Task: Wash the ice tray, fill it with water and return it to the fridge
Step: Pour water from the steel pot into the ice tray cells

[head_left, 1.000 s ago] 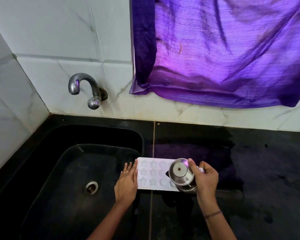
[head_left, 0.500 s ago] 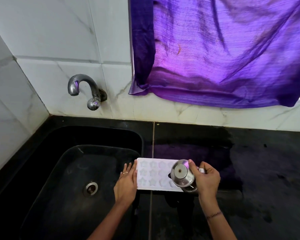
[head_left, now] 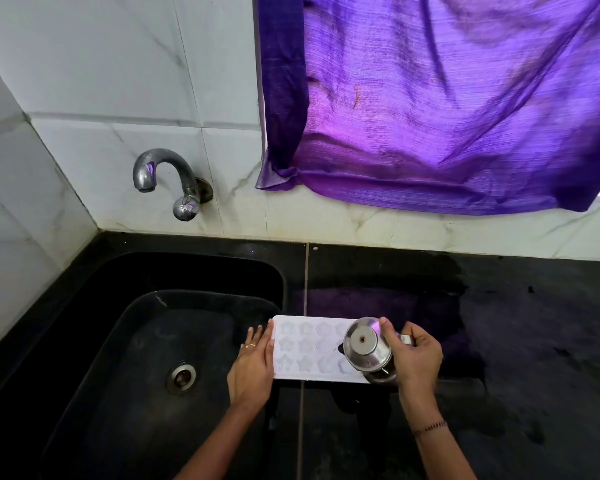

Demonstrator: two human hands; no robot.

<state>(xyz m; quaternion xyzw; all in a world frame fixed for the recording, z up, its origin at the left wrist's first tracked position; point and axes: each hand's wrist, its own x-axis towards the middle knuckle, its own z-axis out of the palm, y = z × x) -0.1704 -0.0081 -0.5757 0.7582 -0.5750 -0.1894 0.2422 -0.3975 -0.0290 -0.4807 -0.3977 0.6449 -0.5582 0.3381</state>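
Note:
A white ice tray [head_left: 307, 348] with star and flower shaped cells lies flat on the black counter, just right of the sink. My left hand [head_left: 253, 365] rests with straight fingers against the tray's left end. My right hand [head_left: 413, 355] grips a small steel vessel [head_left: 366, 348], tipped over the tray's right end with its round base turned toward me. The vessel hides the tray's right cells. I cannot make out any water stream.
A black sink [head_left: 153, 341] with a steel drain [head_left: 182, 375] lies to the left. A steel tap [head_left: 168, 178] juts from the white tiled wall above it. A purple curtain [head_left: 447, 98] hangs at upper right. The black counter [head_left: 516, 341] stretches right.
The tipped vessel has shifted slightly to the right over the tray's end. My left hand has stayed at the tray's left edge.

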